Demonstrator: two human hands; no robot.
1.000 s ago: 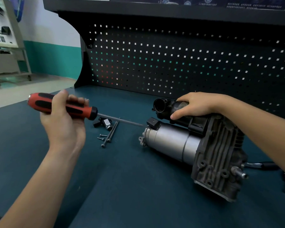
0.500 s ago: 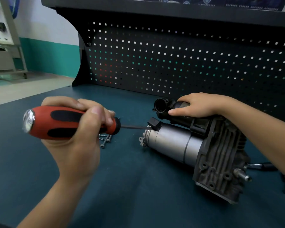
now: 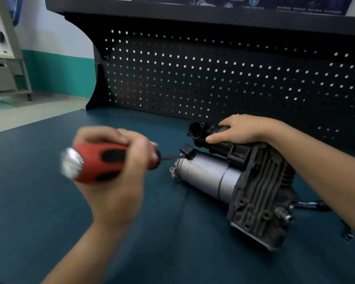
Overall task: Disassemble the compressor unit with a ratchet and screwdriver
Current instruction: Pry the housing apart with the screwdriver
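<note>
**A:** Where is the compressor unit (image 3: 207,173)?

**B:** It lies on its side on the dark teal workbench top (image 3: 172,253), right of centre. It is a smooth silver metal cylinder joined to a dark grey ribbed cast housing. A black round-mouthed tube part sits along its top, on the side nearer the black perforated pegboard (image 3: 213,78).

**A:** And the right hand (image 3: 240,129)?

**B:** It is palm down on that black upper part. The fingers curve over the far side and the thumb lies along the near side, so it grips the unit from above.

**A:** The left hand (image 3: 119,197)?

**B:** It is closed in a fist round the thick red-and-black handle of a screwdriver (image 3: 103,160) (blurred, with the shiny silver end cap facing the camera). The thin dark shaft points right, toward the free end of the cylinder. Its tip reaches just under a small black rectangular connector block (image 3: 188,151) at that end. I cannot tell whether the tip touches metal.

**A:** Anything else on the bench?

**B:** A chrome bar with a black grip (image 3: 307,204) lies flat just behind the housing, mostly hidden by the right forearm. Near the right edge lies a small metal ring end (image 3: 347,236), too small to name.
</note>
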